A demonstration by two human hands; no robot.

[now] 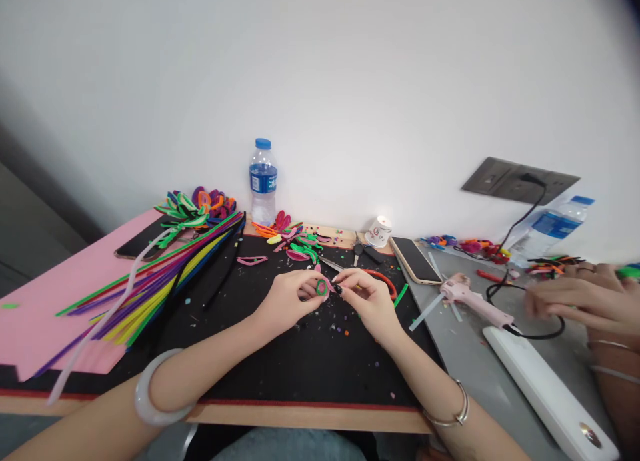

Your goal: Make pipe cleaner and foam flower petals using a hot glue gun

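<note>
While the left hand (287,299) holds a coil (322,287), orange-handled scissors (386,278) lie beyond.

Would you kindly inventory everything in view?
Craft piece: one, pink and green, held
Pipe cleaners: many, multicoloured, left
Looped pieces: many, multicoloured, back
Strip: one, whitish, left
Sheet: one, pink, left
Mat: one, black, centre
Bits: many, multicoloured, mat
Scissors: one, orange-handled, centre
Hand tool: one, dark, back
Paper cup: one, white, back
Water bottles: two, clear, back and right
Phones: two, dark, left and right
Glue gun: one, pink, right
Glue sticks: several, translucent, right
Long object: one, white, lower right
Socket panel: one, grey, right
Cable: one, black, right
Co-worker's hand: at least one, bare, right
Bangles: two, white, silver, front
Left hand: one, bare, centre
Right hand: one, bare, centre
</note>
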